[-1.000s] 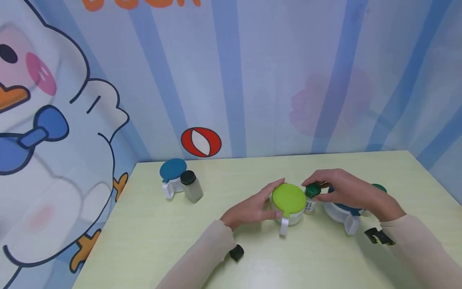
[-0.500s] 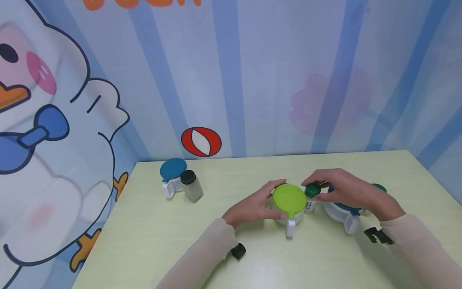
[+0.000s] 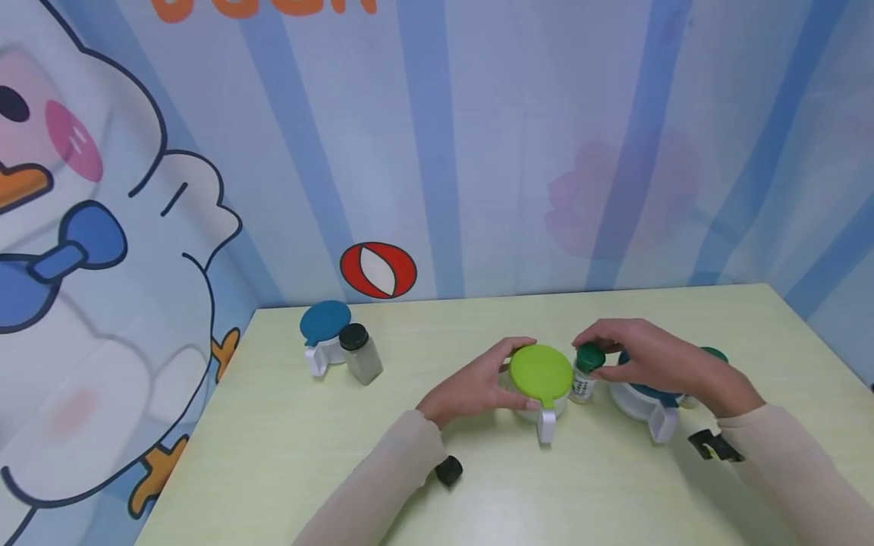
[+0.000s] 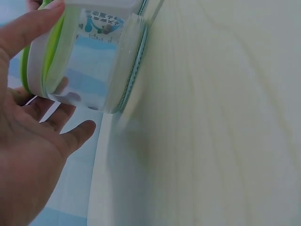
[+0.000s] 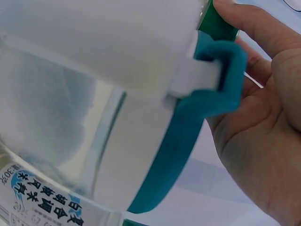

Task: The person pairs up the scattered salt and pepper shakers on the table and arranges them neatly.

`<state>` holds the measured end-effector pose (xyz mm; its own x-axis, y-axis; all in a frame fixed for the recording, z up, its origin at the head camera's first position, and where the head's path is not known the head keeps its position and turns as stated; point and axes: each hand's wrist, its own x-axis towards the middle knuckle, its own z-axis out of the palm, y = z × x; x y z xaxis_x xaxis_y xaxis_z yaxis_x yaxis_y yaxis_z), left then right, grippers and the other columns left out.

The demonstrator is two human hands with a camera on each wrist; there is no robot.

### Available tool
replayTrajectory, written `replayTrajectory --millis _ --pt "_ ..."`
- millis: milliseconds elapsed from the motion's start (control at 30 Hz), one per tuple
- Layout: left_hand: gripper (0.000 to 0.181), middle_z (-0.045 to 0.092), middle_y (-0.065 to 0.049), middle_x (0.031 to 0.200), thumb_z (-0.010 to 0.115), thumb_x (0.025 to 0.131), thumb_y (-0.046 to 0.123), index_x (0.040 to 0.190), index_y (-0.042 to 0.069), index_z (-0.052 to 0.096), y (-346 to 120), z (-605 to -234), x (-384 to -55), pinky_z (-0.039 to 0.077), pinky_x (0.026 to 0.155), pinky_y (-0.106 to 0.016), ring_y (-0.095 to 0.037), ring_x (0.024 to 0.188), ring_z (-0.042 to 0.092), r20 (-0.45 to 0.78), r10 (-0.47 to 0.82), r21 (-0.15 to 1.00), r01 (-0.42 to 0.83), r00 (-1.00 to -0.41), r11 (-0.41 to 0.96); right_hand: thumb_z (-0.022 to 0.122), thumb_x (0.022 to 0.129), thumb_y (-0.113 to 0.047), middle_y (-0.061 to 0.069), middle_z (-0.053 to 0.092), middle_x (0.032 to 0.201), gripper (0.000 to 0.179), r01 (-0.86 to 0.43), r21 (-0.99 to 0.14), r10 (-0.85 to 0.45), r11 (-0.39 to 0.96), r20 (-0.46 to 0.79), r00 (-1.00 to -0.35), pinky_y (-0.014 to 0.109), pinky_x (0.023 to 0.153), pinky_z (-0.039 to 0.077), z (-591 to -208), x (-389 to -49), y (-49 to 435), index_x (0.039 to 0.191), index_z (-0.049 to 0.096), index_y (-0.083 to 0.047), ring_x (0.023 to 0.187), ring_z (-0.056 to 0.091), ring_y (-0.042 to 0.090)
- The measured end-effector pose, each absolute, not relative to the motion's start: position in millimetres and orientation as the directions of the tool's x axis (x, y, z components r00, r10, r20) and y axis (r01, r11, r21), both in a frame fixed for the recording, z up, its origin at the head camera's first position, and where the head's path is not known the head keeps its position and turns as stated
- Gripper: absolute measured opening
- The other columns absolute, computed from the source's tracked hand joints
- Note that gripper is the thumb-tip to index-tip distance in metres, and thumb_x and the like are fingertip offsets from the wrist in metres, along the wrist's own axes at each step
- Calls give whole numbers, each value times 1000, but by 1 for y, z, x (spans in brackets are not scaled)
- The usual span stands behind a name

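Note:
My left hand (image 3: 471, 387) grips a clear seasoning jar with a lime-green lid (image 3: 542, 373) and white handle, thumb in front and fingers behind. In the left wrist view, the jar's clear body (image 4: 94, 61) lies between thumb and fingers. Just right of it, my right hand (image 3: 652, 360) pinches the green cap of a small labelled spice bottle (image 3: 583, 385). That cap (image 5: 220, 22) shows between thumb and finger in the right wrist view. Under the right hand stands a blue-lidded jar (image 3: 635, 402), partly hidden; its teal lid (image 5: 162, 160) fills much of the right wrist view.
Behind the right wrist a second green-capped bottle (image 3: 714, 353) is mostly hidden. At the back left stand another blue-lidded jar (image 3: 325, 321) and a black-capped shaker (image 3: 362, 356). Small black objects appear by the left sleeve (image 3: 448, 471) and right sleeve (image 3: 713, 445). A printed backdrop (image 3: 505, 152) rises behind the table.
The lime-lidded jar has turned a little, its handle swinging right, then shifted slightly left. The right hand keeps its hold on the spice bottle's cap, nearly still.

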<state>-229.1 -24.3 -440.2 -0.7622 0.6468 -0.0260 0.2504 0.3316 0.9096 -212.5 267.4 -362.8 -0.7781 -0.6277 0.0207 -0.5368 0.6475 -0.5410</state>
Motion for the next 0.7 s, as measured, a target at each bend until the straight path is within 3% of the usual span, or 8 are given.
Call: replayTrajectory --millis 167,400,700 --pt "92 40 21 151 87 82 33 157 32 32 -23 -440 -231 30 120 -52 -15 144 37 -31 649 920 232 -760 315 79 90 -19 -3 67 114 42 -530 -544 -625 650 14 -780 29 79 59 -363 -214 267 129 64 -12 101 68 14" --pt "91 40 21 151 86 82 29 155 34 33 -22 -439 -231 29 120 -53 -17 146 35 -50 645 929 201 -763 310 77 91 -16 6 67 121 41 -460 -620 -605 636 -30 -796 33 83 61 -363 -217 268 129 63 -8 108 69 24" --pt "88 43 20 147 86 83 27 153 36 35 -21 -439 -234 30 119 -53 -15 143 37 -52 649 937 187 -759 294 76 91 -16 4 65 117 34 -422 -679 -609 601 -46 -792 34 87 60 -362 -219 267 122 64 -9 110 67 24"
